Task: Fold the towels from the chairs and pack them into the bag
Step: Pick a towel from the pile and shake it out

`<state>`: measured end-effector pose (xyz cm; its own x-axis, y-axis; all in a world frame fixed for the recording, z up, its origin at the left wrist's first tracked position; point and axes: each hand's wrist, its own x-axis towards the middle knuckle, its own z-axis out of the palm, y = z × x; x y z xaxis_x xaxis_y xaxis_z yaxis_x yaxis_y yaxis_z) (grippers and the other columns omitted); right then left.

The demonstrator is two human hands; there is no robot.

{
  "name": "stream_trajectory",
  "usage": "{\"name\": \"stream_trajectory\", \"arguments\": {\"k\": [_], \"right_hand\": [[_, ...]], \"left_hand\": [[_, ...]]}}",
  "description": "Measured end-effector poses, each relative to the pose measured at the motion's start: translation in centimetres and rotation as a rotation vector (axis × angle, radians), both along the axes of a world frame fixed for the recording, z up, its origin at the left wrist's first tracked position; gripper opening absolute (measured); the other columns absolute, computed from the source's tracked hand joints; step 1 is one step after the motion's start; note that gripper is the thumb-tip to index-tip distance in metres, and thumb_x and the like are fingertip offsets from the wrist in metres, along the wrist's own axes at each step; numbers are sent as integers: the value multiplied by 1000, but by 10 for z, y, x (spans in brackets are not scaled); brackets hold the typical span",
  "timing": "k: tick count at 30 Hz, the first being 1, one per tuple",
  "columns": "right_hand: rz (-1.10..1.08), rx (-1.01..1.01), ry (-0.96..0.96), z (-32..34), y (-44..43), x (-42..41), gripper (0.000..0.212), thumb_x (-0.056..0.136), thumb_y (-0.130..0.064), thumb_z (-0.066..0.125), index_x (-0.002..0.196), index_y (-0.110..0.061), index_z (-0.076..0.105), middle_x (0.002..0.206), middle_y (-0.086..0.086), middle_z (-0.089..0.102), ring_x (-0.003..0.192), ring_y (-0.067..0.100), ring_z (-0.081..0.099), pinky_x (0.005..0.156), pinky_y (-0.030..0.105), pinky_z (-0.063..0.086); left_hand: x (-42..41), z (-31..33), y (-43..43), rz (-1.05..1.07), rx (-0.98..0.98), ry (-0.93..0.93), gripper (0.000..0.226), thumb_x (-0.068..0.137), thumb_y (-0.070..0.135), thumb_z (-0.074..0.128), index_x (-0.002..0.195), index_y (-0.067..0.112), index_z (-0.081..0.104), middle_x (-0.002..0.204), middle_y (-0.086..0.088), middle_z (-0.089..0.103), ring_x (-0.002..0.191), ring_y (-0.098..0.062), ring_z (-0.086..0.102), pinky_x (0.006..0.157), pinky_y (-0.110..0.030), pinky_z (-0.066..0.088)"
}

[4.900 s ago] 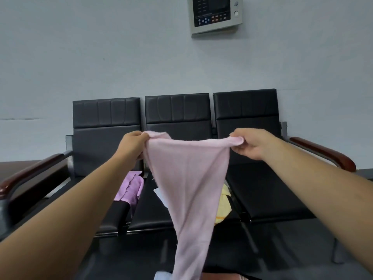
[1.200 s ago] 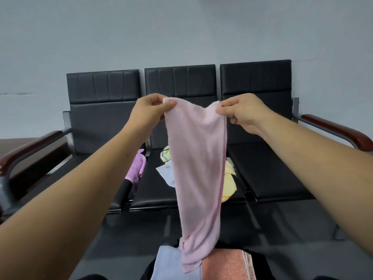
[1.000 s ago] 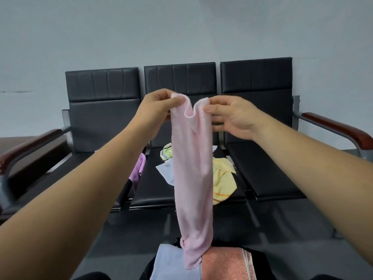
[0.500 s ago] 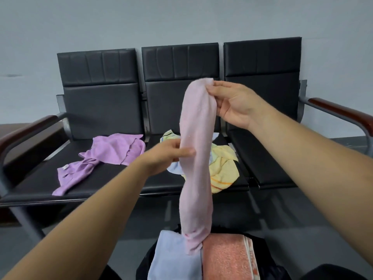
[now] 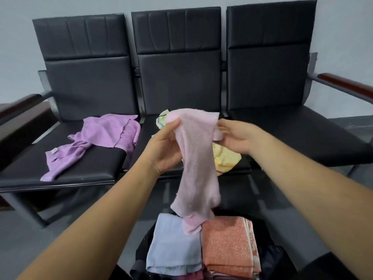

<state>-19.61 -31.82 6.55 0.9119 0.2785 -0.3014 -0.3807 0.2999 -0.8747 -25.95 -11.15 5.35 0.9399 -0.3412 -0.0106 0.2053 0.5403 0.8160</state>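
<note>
The pink towel hangs in the air in front of the chairs, bunched into a narrow, wrinkled strip rather than a flat panel. Its bottom end rests on the folded blue towel and orange towel inside the black bag. The left hand has a grip on the upper part, thumb pressed over the cloth against the fingers, palm turned up. The right hand has a lighter grip, pinching only a curled corner at the top right edge.

That light pinch looks like the weak spot to me. If the corner slips free, the top flops over the left hand and any fold is lost. The strip is gathered too, so folding it as it hangs would likely lock in a lumpy, uneven bundle that sits proud of the neat stacks. The trailing tail is another worry: a sideways pull could ruffle the blue towel's top layer or catch on the orange one's edge. With nothing flat underneath, a dropped end may land on the floor beside the bag. The purple towel and yellow towel lie unfolded on the seats, so more has to fit, and a bulky pink bundle would crowd the space.
</note>
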Motion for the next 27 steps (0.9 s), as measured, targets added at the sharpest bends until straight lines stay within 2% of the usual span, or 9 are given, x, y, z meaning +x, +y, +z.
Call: {"name": "stream_trajectory", "arguments": {"k": [3, 7, 10, 12, 15, 19, 22, 25, 27], "right_hand": [[98, 130, 93, -26, -6, -9, 60, 84, -22, 76, 133, 0, 49, 108, 20, 72, 102, 31, 72, 91, 47, 60], [303, -18, 141, -57, -5, -15, 87, 72, -50, 81, 138, -3, 48, 134, 20, 65, 122, 34, 65, 101, 49, 54], [391, -76, 107, -71, 1, -18, 74, 76, -51, 77, 130, -4, 60, 130, 16, 68, 123, 30, 64, 105, 44, 52], [412, -131, 36, -73, 6, -19, 57, 87, -35, 72, 133, -3, 62, 127, 13, 69, 122, 27, 64, 106, 41, 50], [300, -157, -79, -69, 13, -14, 44, 88, -15, 72, 129, 1, 64, 125, 16, 71, 119, 29, 67, 99, 41, 54], [129, 1, -174, -63, 17, -8, 39, 86, -9, 74, 122, 3, 66, 125, 23, 69, 114, 32, 69, 96, 43, 56], [72, 170, -186, -56, 21, -3, 39, 94, -5, 65, 131, 6, 59, 133, 26, 63, 120, 33, 64, 104, 44, 52], [58, 249, -158, -49, 20, 2, 45, 98, -10, 62, 139, 5, 54, 133, 22, 63, 128, 31, 60, 111, 44, 46], [16, 241, -138, -48, 18, 2, 47, 96, -10, 65, 140, 3, 55, 133, 20, 64, 128, 31, 61, 111, 45, 47]], "left_hand": [[6, -9, 2, 29, -71, 10, 46, 102, 32, 46, 137, 5, 59, 131, -16, 62, 127, -31, 56, 116, -45, 37], [12, -27, 4, 61, -90, 17, 52, 100, 32, 50, 143, 2, 51, 134, -19, 60, 126, -32, 57, 112, -46, 41], [16, -35, 5, 78, 4, 21, 54, 101, 33, 50, 144, 0, 49, 140, -23, 57, 130, -37, 56, 107, -48, 47], [21, -33, 5, 112, 175, -55, 47, 103, 26, 52, 145, 7, 46, 142, -20, 58, 130, -37, 56, 106, -52, 49], [28, -31, 11, 169, 394, -140, 37, 103, 12, 52, 140, 15, 50, 132, -13, 66, 121, -29, 65, 100, -49, 53], [34, -38, 21, 325, 556, -139, 30, 100, 19, 61, 129, 23, 60, 120, -2, 73, 114, -26, 69, 91, -47, 55], [35, -44, 24, 158, 520, -68, 42, 91, 39, 67, 124, 12, 65, 115, -4, 74, 108, -21, 69, 96, -41, 53], [26, -53, 22, -64, 809, -191, 55, 73, 48, 77, 107, 6, 72, 101, -8, 74, 95, -18, 67, 93, -33, 51], [22, -60, 17, -66, 883, -249, 52, 75, 43, 80, 106, 1, 73, 109, -17, 73, 105, -28, 68, 106, -41, 49]]}}
